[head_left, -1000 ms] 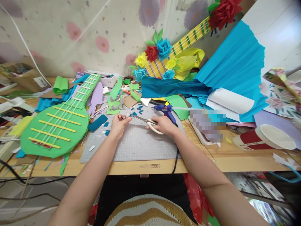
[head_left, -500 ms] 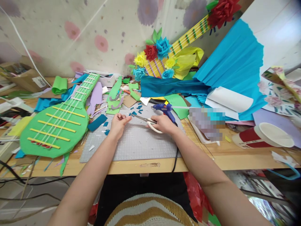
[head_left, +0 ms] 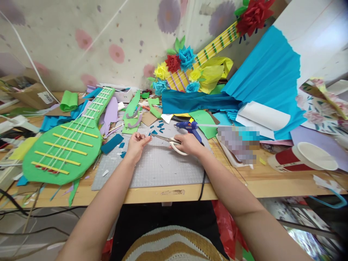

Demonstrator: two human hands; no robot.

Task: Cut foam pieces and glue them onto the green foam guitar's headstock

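My left hand (head_left: 138,145) is closed in a pinch over the cutting mat, with a tiny bit of dark blue paper (head_left: 149,134) at its fingertips. In my right hand (head_left: 189,144) are scissors (head_left: 161,137) with pale handles; their tips point left and reach the pinched paper. Whether the blades are parted is too fine to tell. Just beyond the tips, several small blue paper snips (head_left: 161,126) lie on the grey mat (head_left: 160,170). A larger dark blue paper piece (head_left: 112,143) rests left of my left hand. A blue glue gun (head_left: 187,125) lies behind my right hand.
On the left lies a green paper lute-like instrument (head_left: 62,145). A yellow paper guitar (head_left: 214,47) with paper flowers leans at the back. Blue crepe paper (head_left: 266,76) spreads at the right, near a paper cup (head_left: 296,157). A black cord (head_left: 202,185) hangs over the table's edge.
The view has shifted slightly. Both hands keep nearly the same position, the scissors still at the small blue paper.
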